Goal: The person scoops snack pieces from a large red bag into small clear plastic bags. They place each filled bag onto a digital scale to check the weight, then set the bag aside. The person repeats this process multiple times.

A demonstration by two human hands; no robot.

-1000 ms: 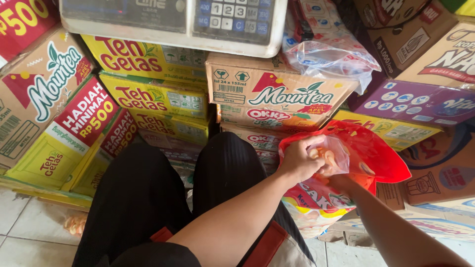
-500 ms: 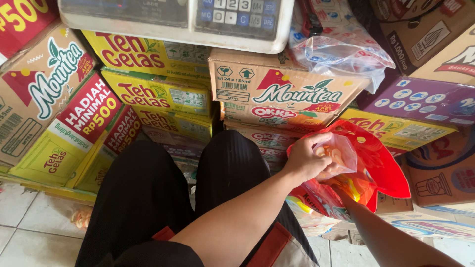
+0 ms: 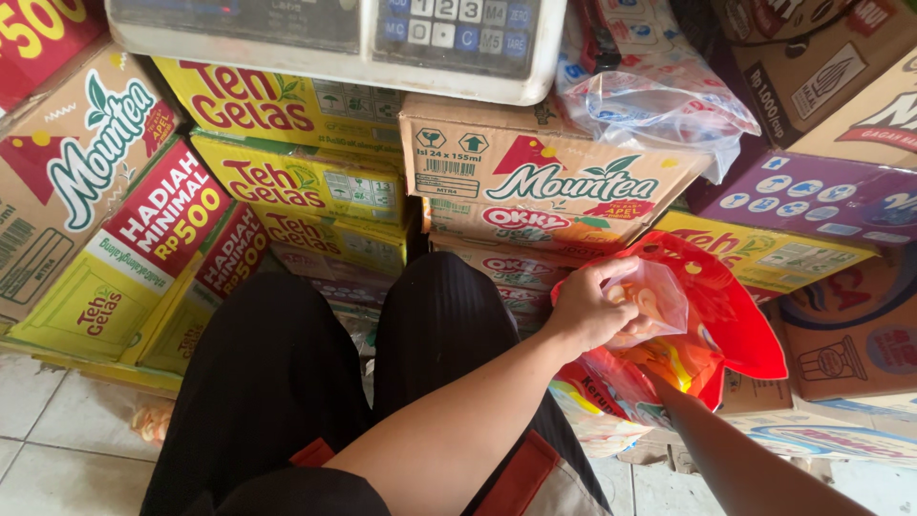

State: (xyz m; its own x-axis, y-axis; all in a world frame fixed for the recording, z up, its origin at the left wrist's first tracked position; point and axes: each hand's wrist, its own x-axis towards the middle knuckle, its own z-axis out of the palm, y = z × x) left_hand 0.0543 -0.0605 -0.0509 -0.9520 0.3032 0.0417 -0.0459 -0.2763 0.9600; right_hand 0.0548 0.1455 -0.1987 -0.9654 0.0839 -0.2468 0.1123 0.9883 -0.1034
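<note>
Left hand [image 3: 594, 308] is curled shut on a small clear packet [image 3: 651, 301], fingers wrapped over its near edge. Packet looks like it holds pale orange pieces; can't make out what they are. It sits at the mouth of a red plastic bag [image 3: 726, 320], partly inside.

Right hand is buried behind and under the red bag, only the forearm shows coming up from lower right. Can't tell whether it's gripping or spread.

Red bag hangs open to the right of the knees, just in front of the stacked boxes. More bright orange and yellow packets show through inside it. Below the bag a printed snack wrapper [image 3: 597, 420] lies against it.

Person is seated or crouched, black trousers [image 3: 287, 382] fill the lower middle, white tiled floor [image 3: 38, 430] at lower left.

Surroundings:
- Wall of cardboard drink cartons ahead. Yellow cartons [image 3: 287, 182] stacked left and centre, tilted. Brown carton with green lettering [image 3: 544, 182] right in front of the left hand, touching the cartons under it.
- White digital weighing scale [image 3: 334, 38] with blue-and-white keypad sits on top of the stack, top centre.
- Crumpled clear plastic bag [image 3: 659, 105] on the brown carton, just right of the scale.
- Purple carton [image 3: 812, 196] and brown boxes piled at right, behind the red bag.
</note>
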